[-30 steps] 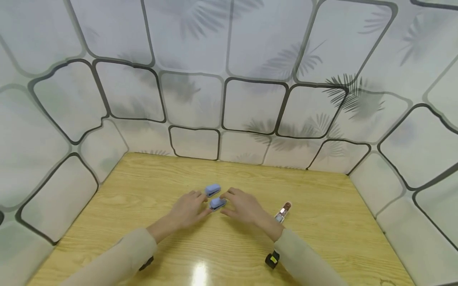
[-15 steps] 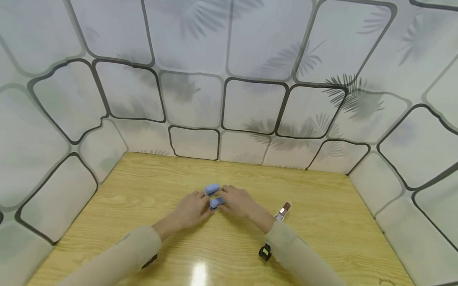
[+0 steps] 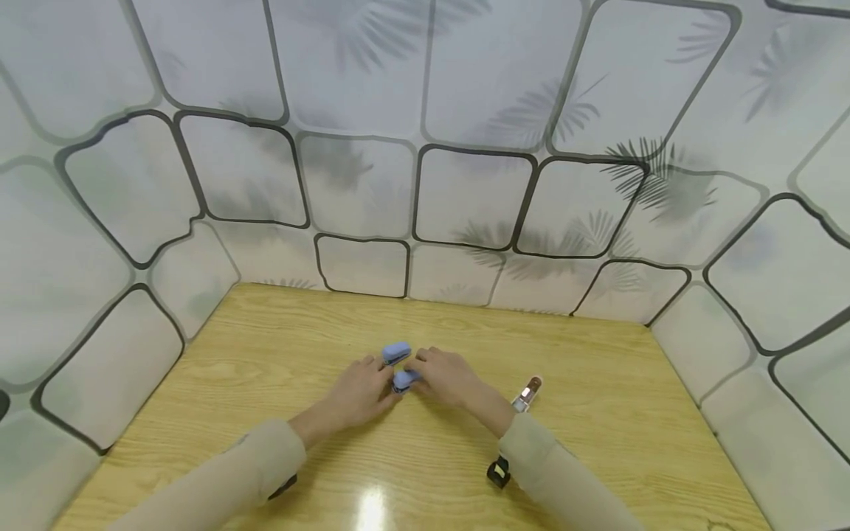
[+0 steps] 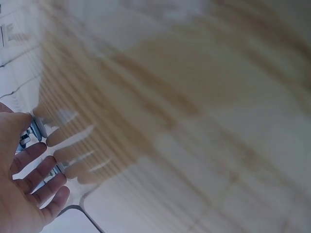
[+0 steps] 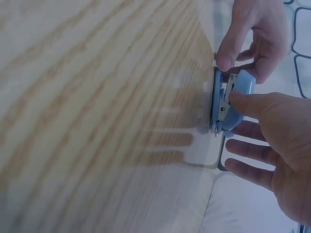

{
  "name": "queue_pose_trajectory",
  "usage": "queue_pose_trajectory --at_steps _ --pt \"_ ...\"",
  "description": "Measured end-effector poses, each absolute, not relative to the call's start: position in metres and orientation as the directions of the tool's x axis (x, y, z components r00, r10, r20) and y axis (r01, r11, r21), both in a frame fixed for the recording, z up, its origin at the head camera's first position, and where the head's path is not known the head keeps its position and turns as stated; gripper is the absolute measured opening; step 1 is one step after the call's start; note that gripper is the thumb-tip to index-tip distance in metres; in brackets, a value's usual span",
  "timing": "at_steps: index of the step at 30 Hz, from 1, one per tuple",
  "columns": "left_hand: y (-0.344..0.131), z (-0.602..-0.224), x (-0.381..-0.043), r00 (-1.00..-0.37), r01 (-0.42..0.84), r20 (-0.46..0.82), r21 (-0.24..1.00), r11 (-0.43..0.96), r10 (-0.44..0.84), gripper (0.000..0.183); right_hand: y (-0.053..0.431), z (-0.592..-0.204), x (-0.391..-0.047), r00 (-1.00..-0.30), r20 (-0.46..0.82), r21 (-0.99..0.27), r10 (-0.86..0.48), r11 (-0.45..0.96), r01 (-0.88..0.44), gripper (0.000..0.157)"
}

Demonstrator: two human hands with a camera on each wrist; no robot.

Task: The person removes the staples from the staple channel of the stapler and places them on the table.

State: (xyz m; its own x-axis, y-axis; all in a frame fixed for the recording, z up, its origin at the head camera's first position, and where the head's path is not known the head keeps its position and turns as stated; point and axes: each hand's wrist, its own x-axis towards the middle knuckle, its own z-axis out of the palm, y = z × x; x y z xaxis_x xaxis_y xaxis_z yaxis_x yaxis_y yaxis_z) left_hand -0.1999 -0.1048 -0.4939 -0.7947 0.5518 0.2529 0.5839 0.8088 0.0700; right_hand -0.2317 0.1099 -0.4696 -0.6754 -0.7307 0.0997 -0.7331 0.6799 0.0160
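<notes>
Two small blue staplers lie one behind the other on the wooden table. My left hand (image 3: 358, 391) and right hand (image 3: 451, 376) meet at the nearer stapler (image 3: 402, 380), one at each end. In the right wrist view, my right hand (image 5: 291, 145) pinches that stapler (image 5: 235, 104) with the thumb on its side and the index finger behind. The left thumb and index finger pinch its other end, by the base. Remaining fingers of both hands are spread loosely. The farther stapler (image 3: 396, 352) sits just beyond the left fingertips, with nothing gripping it.
A slim brown-and-clear object (image 3: 527, 394) lies right of my right forearm, partly hidden by the sleeve. The wooden table (image 3: 299, 324) ends against patterned cloth walls (image 3: 465, 199) at the back and sides. A wrist camera (image 3: 498, 472) hangs under the right sleeve.
My right hand has moved left and its fingers have closed on the nearer stapler. The left hand has shifted slightly right, onto the stapler's end. The farther stapler stays put.
</notes>
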Motion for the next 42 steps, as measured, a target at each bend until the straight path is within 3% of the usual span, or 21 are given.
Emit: queue_pose_trajectory --at_steps 13,33,42 --pt "-0.091 -0.495 -0.194 -0.774 0.609 0.277 0.075 0.79 0.57 0.033 0.127 -0.467 -0.218 -0.634 0.136 0.04 -0.761 0.644 -0.764 0.026" --pt "-0.068 -0.493 -0.177 -0.754 0.634 0.259 0.045 0.772 0.604 0.033 0.154 -0.469 -0.197 -0.647 0.145 0.034 -0.748 0.658 -0.752 0.025" --pt "-0.057 -0.491 -0.17 -0.741 0.644 0.259 0.017 0.765 0.619 0.035 0.167 -0.469 -0.189 -0.6 0.19 0.082 -0.778 0.621 -0.78 0.023"
